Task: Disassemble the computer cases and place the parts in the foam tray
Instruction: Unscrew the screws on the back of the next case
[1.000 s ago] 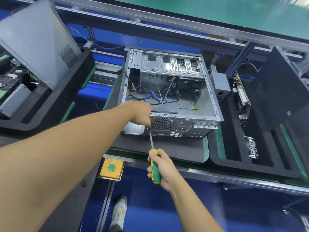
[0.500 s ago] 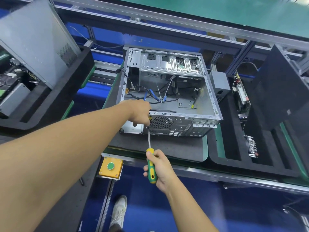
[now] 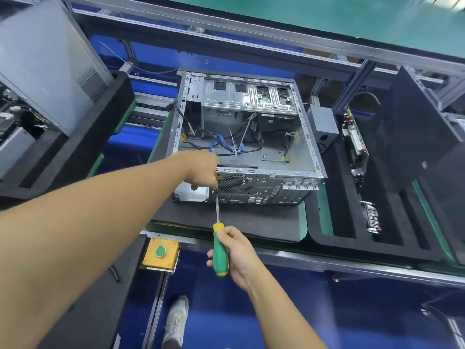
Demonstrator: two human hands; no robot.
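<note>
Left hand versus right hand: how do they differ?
The left hand is at the rear edge of the computer case, fingers curled beside the screwdriver tip; the right hand is clear of the case, gripping the green handle. The left arm reaches far forward; the right is nearer the body. Both tend one screwdriver.

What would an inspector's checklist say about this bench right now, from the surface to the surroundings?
Surface: grey mat lies under the computer case.
Job's things: the computer case is open at the top and almost stripped. The foam tray at right holds a circuit board and a grey power box.
Clutter: nothing seen on the mat.
Grips: right hand grips the screwdriver, its tip at the case's rear panel. Left hand curls at that corner; what it holds is hidden.
Cables: blue and black leads lie loose inside the case.
Surroundings: yellow button box, second foam tray at left, and a shoe below.
</note>
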